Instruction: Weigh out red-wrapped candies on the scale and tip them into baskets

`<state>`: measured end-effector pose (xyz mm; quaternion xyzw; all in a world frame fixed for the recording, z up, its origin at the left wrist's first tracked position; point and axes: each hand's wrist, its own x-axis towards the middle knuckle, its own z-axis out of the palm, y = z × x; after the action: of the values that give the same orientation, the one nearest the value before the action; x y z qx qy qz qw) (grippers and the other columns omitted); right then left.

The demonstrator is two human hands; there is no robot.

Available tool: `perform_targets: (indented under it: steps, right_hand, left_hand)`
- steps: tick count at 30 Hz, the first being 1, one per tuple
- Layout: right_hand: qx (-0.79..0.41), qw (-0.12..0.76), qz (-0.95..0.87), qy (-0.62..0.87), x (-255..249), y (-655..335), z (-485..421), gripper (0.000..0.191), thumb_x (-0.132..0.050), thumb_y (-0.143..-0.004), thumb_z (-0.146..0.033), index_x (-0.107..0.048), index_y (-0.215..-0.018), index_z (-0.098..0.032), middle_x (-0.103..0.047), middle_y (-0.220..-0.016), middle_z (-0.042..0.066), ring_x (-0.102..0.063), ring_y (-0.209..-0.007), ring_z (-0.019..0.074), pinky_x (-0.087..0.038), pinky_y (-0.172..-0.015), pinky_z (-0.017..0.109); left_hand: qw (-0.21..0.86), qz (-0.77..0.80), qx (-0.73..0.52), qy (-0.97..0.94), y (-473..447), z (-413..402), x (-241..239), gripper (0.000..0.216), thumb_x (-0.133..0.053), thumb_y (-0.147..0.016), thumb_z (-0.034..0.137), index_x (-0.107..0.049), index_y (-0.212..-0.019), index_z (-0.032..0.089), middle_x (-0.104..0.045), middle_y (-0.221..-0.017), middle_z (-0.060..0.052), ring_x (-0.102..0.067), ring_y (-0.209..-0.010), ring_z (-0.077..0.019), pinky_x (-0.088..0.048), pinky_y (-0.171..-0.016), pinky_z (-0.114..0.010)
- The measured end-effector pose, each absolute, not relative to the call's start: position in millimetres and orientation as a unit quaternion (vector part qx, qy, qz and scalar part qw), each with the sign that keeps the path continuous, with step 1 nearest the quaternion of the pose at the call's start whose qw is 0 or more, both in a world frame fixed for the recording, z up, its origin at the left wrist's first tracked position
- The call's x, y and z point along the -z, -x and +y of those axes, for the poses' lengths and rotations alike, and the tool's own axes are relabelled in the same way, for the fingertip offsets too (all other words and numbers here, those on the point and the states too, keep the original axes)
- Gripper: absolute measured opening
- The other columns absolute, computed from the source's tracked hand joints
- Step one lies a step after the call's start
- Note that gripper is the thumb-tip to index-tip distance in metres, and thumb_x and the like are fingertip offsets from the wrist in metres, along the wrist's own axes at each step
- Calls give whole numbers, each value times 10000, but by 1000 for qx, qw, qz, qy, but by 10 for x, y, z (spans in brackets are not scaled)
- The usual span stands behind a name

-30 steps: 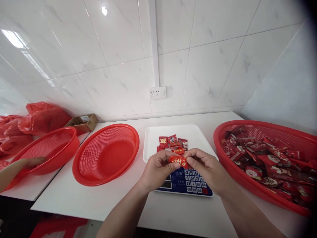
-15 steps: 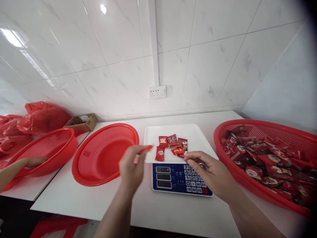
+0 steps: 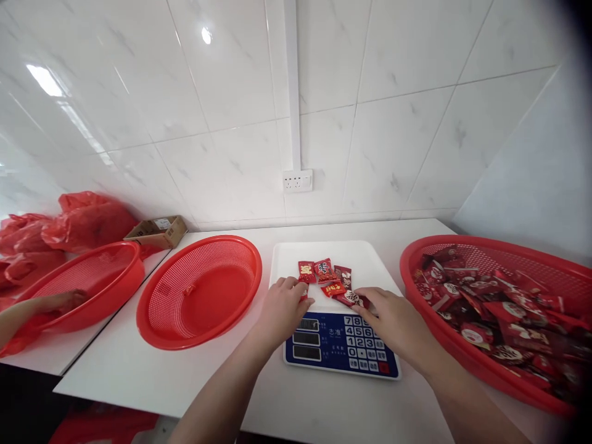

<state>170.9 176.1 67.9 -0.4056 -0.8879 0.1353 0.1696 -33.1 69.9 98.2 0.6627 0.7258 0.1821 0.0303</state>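
Note:
Several small red snack packets (image 3: pixel 326 271) lie on the white pan (image 3: pixel 354 250) of a digital scale with a blue keypad panel (image 3: pixel 335 345). At the pan's front left, my left hand (image 3: pixel 284 311) has its fingers closed over one packet, which is mostly hidden beneath them. To the right, my right hand (image 3: pixel 393 317) pinches the end of a dark red packet (image 3: pixel 354 298) at the front of the pile. Left of the scale, a single small packet (image 3: pixel 189 290) rests in a red perforated basket (image 3: pixel 155 308).
At the right stands a big red basket (image 3: pixel 409 280) heaped with packets (image 3: pixel 485 302). Another person's hand (image 3: pixel 65 302) reaches into a red basket (image 3: pixel 134 271) at the left. Behind are red plastic bags (image 3: pixel 87 222), a cardboard box (image 3: pixel 169 234) and a wall socket (image 3: pixel 297 180).
The packet my left hand held is now in the basket left of the scale. That hand has moved right onto another packet. My right hand has brought a packet onto the pile's front.

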Motion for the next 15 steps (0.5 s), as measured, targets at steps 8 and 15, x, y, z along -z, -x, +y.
perform_targets:
  steps: [8, 15]
  right_hand:
    - [-206, 220, -865, 401, -722, -1700, 1816, 245, -456, -814, -220, -646, -969, -230, -680, -1049, 70, -622, -992, 236, -499, -831, 358]
    - [-246, 288, -814, 441, -939, -1801, 1790, 198, -446, -757, -243, -633, -823, -242, -700, -889, 53, -650, -779, 223, -501, -693, 345]
  left_hand:
    - [106, 726, -187, -653, 311, 879, -982, 303, -492, -784, 78, -608, -1039, 195, -607, -1109, -90, -537, -1034, -249, -456, -844, -358]
    - [152, 720, -328, -592, 383, 772, -974, 263, -396, -836, 122, -584, -1003, 200, -630, -990, -65, -571, -876, -187, -458, -745, -303]
